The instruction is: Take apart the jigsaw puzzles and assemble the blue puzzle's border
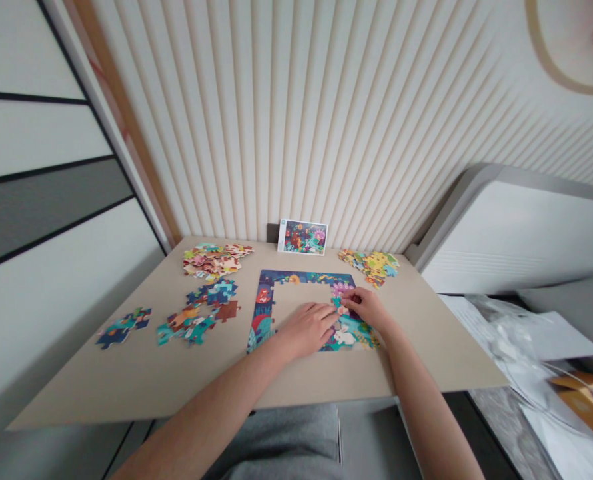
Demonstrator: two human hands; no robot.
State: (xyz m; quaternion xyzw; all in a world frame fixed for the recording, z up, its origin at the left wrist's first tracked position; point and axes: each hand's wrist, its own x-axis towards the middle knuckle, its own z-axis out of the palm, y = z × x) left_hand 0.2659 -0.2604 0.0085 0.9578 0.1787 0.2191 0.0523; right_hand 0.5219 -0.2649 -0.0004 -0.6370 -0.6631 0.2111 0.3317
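Observation:
A jigsaw puzzle (264,308) lies in the middle of the table, its border joined into a frame around bare tabletop. My left hand (307,328) rests flat over the lower part of that gap, fingers stretched toward the right side and touching the pieces there. On the right border, beside a purple and pink patch, my right hand (366,307) is closed in a pinch. Its fingers hide whatever is between them. A white rabbit picture (345,335) shows on the joined pieces just below my hands.
Loose puzzle pieces lie in a red-and-cream pile (214,261), a yellow pile (376,265), a blue-brown cluster (196,317) and a small blue group (122,328). A picture card (302,237) leans against the ribbed wall. Papers and plastic wrap (514,337) lie right of the table.

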